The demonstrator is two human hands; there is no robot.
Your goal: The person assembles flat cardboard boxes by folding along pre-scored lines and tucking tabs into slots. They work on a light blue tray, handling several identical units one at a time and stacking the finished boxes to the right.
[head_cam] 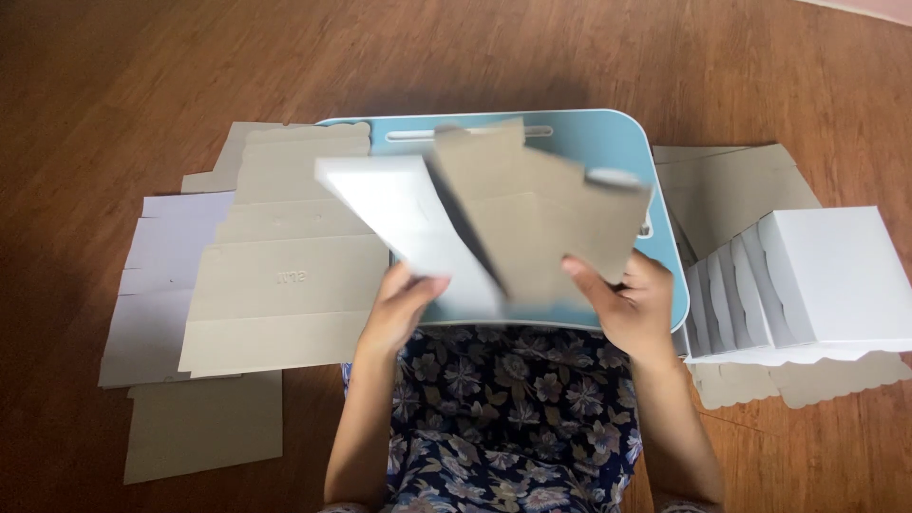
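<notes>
flat stack: unfolded cardboard blanks [275, 285] lie off the table's left edge, on the floor; grey side up mostly, white sheets [161, 285] under and beside them. None of these folded yet, by the look of it.
left hand: left hand [399, 309] near the table's front edge, left of middle; grip pinching the white panel of the blank, thumb on top, fingers behind.
blank in hand: one cardboard blank [494, 218] held up over the table, between both hands. White face on its left half, grey on its right, creased down the middle. Motion-blurred, so flap detail is unclear. Partly bent, not yet a box.
right hand: right hand [632, 304] near the table's front-right corner; grip pinching the grey panel, thumb laid on the near face, fingers wrapped behind.
table: small lap table [608, 138], light blue top, rounded corners, slot along the far edge. Sits on the floor over the person's lap. Mostly hidden by the blank.
finished pile: white folded boxes [807, 280] off the table's right edge, stacked in a leaning row, resting on more grey blanks [731, 185].
progress: judging by the piles, several boxes done, a good stack of flats left, one in work.
floor: dark brown wood-look floor [123, 85], evenly lit.
room: pale strip at the far-right corner of view; otherwise nothing else visible.
</notes>
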